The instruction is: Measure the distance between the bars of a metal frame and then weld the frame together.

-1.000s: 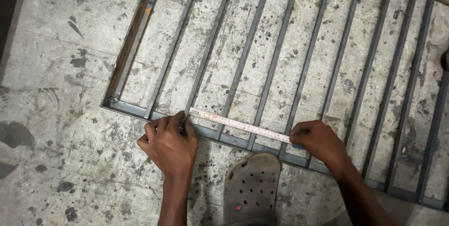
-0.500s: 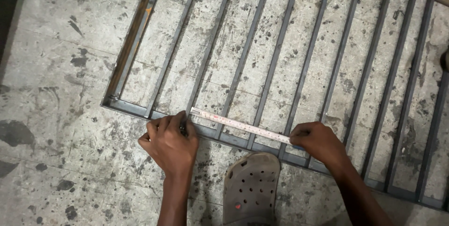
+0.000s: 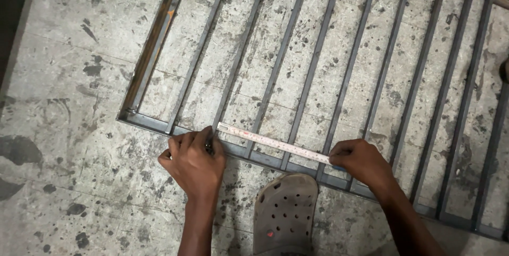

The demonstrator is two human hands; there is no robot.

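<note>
A grey steel grille frame (image 3: 154, 44) with several parallel bars lies flat on a stained concrete floor. A pale tape measure blade (image 3: 273, 142) is stretched along the frame's near rail, across three bars. My left hand (image 3: 193, 160) presses the blade's free end near a bar and seems to hold a small dark marker against the rail. My right hand (image 3: 360, 160) pinches the blade's other end down on the rail; whatever it holds beyond the blade is hidden under the fingers.
My foot in a grey perforated clog (image 3: 283, 216) rests on the floor just below the rail, between both arms. The concrete floor (image 3: 69, 129) is scuffed and spotted with dark stains. A dark strip (image 3: 10, 17) runs along the left edge.
Both hands and the tape have stayed in place on the rail; only a slight shift of the view.
</note>
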